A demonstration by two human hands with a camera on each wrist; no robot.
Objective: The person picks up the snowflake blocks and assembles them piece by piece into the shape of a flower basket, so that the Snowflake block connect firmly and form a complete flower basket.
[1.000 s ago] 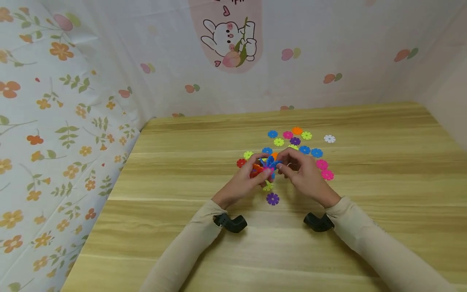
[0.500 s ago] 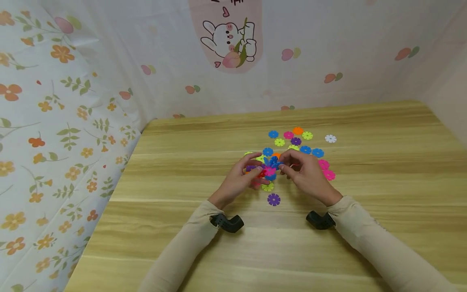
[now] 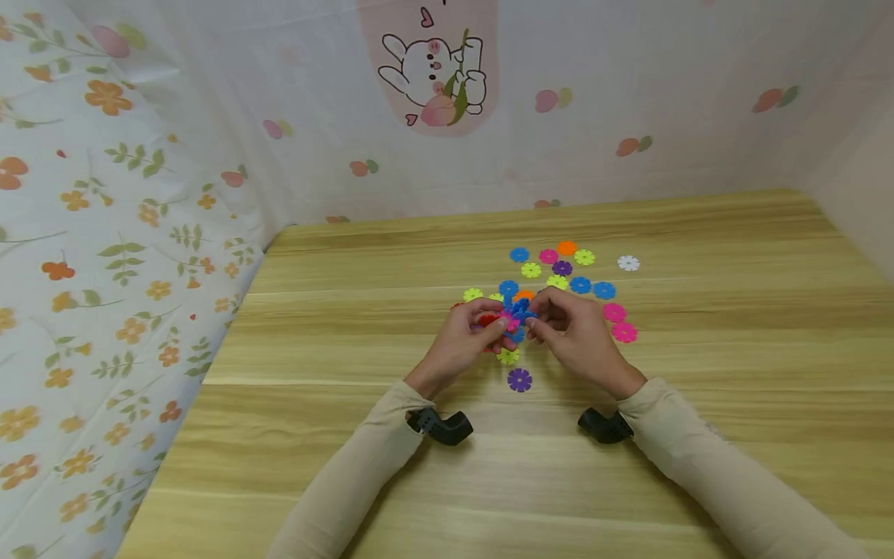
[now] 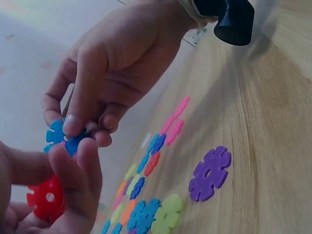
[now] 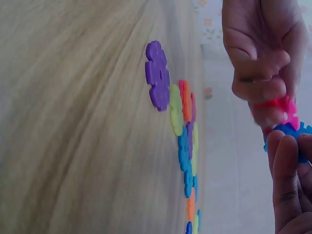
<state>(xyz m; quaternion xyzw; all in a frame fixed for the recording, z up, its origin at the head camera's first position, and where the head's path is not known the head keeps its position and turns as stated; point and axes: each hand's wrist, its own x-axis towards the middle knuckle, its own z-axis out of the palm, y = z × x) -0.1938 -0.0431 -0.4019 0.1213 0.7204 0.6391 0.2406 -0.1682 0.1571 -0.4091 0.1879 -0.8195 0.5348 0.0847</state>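
Note:
Between my two hands, above the table, is a joined cluster of notched plastic snowflake discs: blue, pink and red. My left hand holds the red and pink side, its thumb against the pink disc. On the other side, my right hand pinches a blue disc between thumb and fingers, as the left wrist view shows. A red disc shows within the left hand there. The right wrist view has a pink disc against the blue. Fingers hide how the discs slot together.
Several loose discs lie flat behind and under the hands, including a white one and pink ones at the right. A purple disc lies nearest me. The wooden table meets a patterned cloth at the back.
Half a second ago the left fingers were spread wider around the cluster; now they are drawn in closer to it. The right hand keeps its pinch on the blue disc.

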